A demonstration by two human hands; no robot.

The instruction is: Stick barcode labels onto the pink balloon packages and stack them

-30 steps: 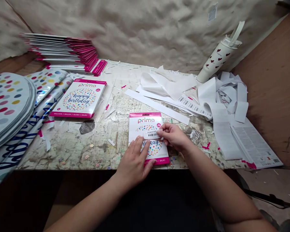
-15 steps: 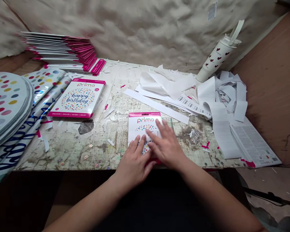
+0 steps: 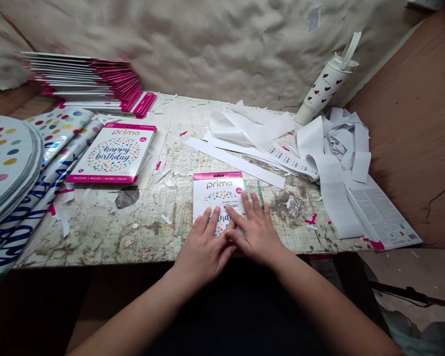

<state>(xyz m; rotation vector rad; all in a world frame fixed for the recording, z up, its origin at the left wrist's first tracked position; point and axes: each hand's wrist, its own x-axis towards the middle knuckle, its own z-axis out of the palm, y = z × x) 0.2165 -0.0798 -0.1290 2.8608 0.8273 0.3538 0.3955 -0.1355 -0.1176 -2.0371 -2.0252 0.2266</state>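
Note:
A white and pink balloon packet [image 3: 202, 195] printed "prima" lies face up at the table's front edge. Across its middle is a white barcode label [image 3: 228, 203]. My left hand [image 3: 203, 247] lies over the packet's lower left, fingers stretched out and touching its face. Its lower right is covered by my right hand [image 3: 257, 230], with the fingers spread and the index fingertip by the label. Both thumbs meet near the bottom, and the packet's lower part is hidden under my hands.
More finished-looking packets [image 3: 114, 155] lie at left, before a tall stack of pink-edged packets [image 3: 92, 81]. Dotted foil balloons [image 3: 7, 168] hang over the left edge. Label strips [image 3: 287, 160], backing paper [image 3: 333, 198], a printed card [image 3: 383, 212] and a heart-patterned tumbler [image 3: 321, 89] occupy the right.
My right hand has shifted slightly down and right over the packet, so the barcode label now shows. The whole view has moved a little.

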